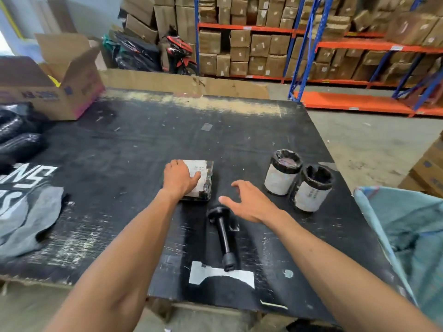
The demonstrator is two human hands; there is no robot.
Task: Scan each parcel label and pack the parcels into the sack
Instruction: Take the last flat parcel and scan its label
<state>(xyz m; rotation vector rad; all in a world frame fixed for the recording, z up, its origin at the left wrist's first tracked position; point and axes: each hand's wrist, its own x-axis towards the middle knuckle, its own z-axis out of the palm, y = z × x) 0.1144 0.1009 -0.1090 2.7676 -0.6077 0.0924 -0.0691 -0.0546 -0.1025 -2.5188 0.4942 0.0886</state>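
Observation:
A flat square parcel [202, 178] wrapped in black film with a white label lies mid-table. My left hand [180, 179] rests palm down on its left half, fingers over the label. My right hand [248, 202] hovers open just right of the parcel, above the head of a black handheld scanner [223, 236] lying on the table. Two cylindrical parcels, one farther [282, 174] and one nearer [311, 189], stand upright to the right, white labels round them. The blue-green sack [407, 236] hangs open at the table's right edge.
The black table [134, 149] carries an open cardboard box [60, 77] at the far left, black wrapped bundles [16, 137] and grey fabric [28, 219] along the left edge. Blue and orange racks [311, 44] full of cartons stand behind, with a motorbike [178, 51].

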